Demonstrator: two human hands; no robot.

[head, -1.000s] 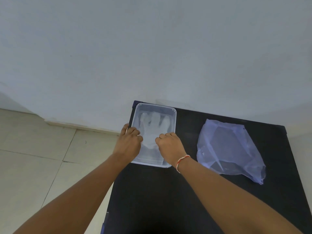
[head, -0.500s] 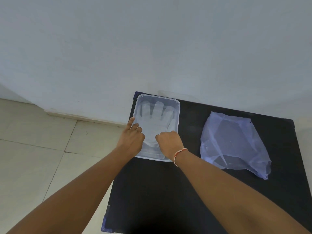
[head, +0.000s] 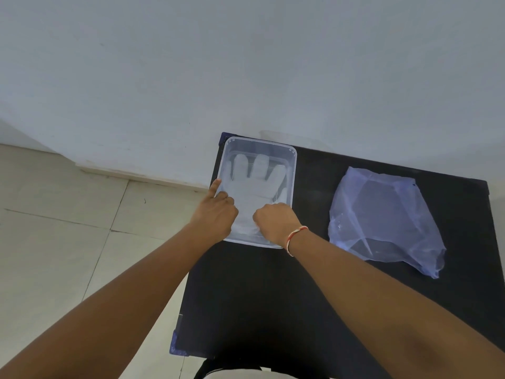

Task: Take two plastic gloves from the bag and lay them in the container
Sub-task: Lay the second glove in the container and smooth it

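Note:
A clear plastic container [head: 294, 170] stands at the back left corner of the black table [head: 273, 296]. A translucent plastic glove [head: 257, 184] lies flat inside it, fingers pointing away from me. My left hand [head: 216, 214] rests at the container's near left, fingers curled on the glove's cuff and index finger stretched along the left rim. My right hand [head: 276, 221] is curled down on the cuff at the near right. Whether a second glove lies under the first is not visible. The bluish plastic bag [head: 382, 214] lies crumpled to the right.
A pale wall rises just behind the table. Tiled floor [head: 68, 228] lies to the left, below the table's left edge. Bare black tabletop spreads between the container and the bag and in front of both.
Both hands have drawn back toward me along the glove, uncovering its fingers and palm. The left index finger has stretched out onto the rim. The camera view has shifted slightly.

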